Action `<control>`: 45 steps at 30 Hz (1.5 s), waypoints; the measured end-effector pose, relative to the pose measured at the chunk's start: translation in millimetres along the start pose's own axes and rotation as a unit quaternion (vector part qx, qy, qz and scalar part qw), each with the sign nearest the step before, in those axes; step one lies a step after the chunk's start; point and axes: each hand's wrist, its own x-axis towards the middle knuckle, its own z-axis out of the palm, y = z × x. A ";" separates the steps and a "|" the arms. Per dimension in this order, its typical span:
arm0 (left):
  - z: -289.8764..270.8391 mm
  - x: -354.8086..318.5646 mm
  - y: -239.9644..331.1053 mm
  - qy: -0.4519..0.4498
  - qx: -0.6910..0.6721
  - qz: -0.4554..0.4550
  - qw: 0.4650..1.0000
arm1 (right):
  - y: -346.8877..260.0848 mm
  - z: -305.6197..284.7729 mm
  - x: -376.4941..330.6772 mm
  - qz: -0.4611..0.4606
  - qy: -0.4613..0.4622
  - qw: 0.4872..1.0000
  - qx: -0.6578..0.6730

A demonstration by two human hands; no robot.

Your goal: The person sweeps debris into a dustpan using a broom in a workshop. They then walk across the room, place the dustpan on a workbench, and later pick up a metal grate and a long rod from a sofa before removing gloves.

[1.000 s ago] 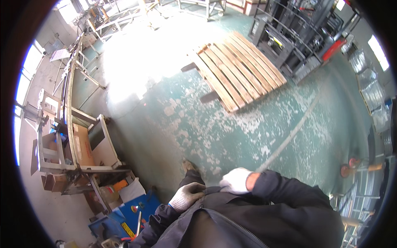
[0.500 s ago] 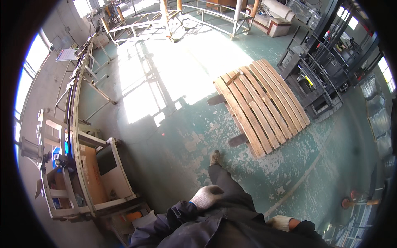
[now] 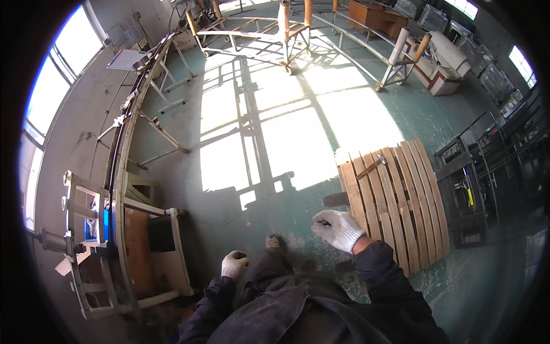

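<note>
My right hand (image 3: 338, 230), in a white knitted glove, is raised in front of me at the left edge of the wooden pallet (image 3: 395, 200). Its fingers curl toward the thumb, and whatever they might hold is hidden. Lower down, my left hand (image 3: 234, 265) hangs near my left leg, also gloved, its fingers loosely closed with nothing showing in them. On the slats of the pallet lies a hammer (image 3: 372, 166) with a wooden handle. Dark fork tines (image 3: 336, 199) stick out from under the pallet's left side.
A long metal frame bench (image 3: 121, 172) runs along the left wall. Wheeled metal racks (image 3: 286, 49) with upright rolls stand at the far end. Forklift parts (image 3: 467, 178) stand right of the pallet. A brown desk (image 3: 378, 18) and a sofa-like seat (image 3: 438, 71) are at the far right.
My view has turned right and I have stepped forward, closer to the pallet. My right hand has risen from my side to the front; my left hand has shifted left, away from my body.
</note>
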 end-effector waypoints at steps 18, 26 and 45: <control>-44.8 544.1 461.2 -0.039 0.083 0.160 0.983 | 310.7 -44.8 221.0 0.644 0.034 0.727 0.236; -3.5 725.6 711.4 -0.027 0.102 0.232 0.967 | 421.4 -107.1 465.3 0.614 -0.030 0.749 0.247; 72.5 1094.7 1525.6 0.312 0.244 0.572 0.718 | 544.6 -499.6 966.4 0.412 0.235 0.878 0.061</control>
